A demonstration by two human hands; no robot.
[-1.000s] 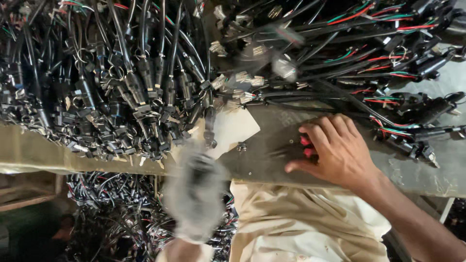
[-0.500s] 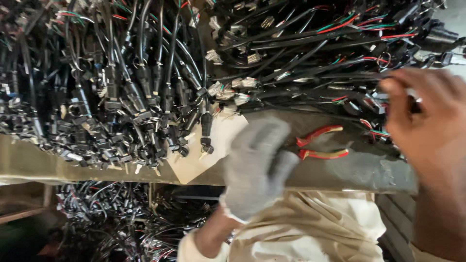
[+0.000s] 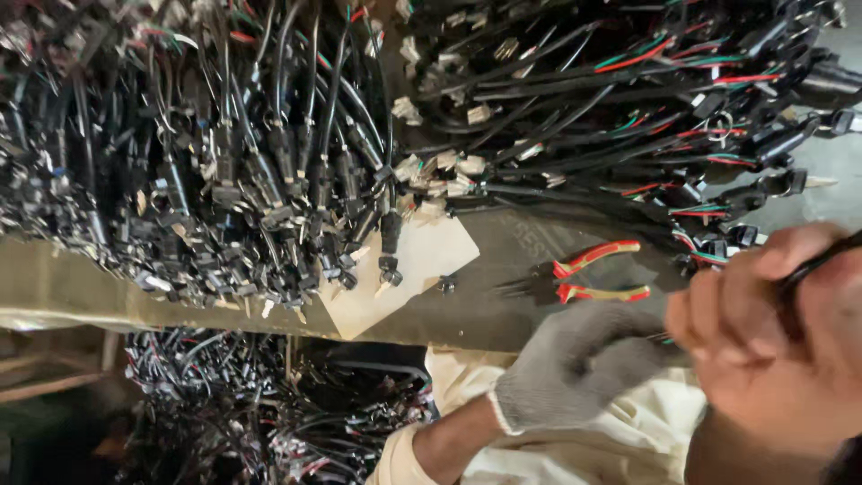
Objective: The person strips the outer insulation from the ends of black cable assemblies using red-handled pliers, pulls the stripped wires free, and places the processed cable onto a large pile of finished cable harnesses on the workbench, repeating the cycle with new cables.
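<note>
Black cable (image 3: 822, 260) at right edge of frame, pinched in the bare right hand (image 3: 772, 341), fingers curled round it. Cable runs up-right out of the fist toward the frame edge. Hand is close to the camera and blurred, lower right.

Left hand (image 3: 575, 368) in a grey knit glove, lower centre-right, just beside the right hand and touching or nearly touching it. Gloved fingers curled toward the right hand's fingers; can't tell if they grip the cable end, contact point is hidden.

Red-handled pliers (image 3: 588, 274) lie on the worktable (image 3: 503, 310) just above the glove, handles pointing right, jaws left. Not touched by either hand.

Pale cardboard piece (image 3: 409, 274) on the table left of the pliers, one corner hanging past the near edge.

Upper left: dense pile of black cables with moulded plug ends (image 3: 233, 171), plugs hanging toward the table edge. Upper right: second heap, black leads with red and green wires (image 3: 646, 99), spread sideways, reaching down to just above the right hand.

Below the table edge, lower left: another cable heap (image 3: 251, 395) on the floor. Cream fabric (image 3: 620, 440) under the forearms at bottom centre.
</note>
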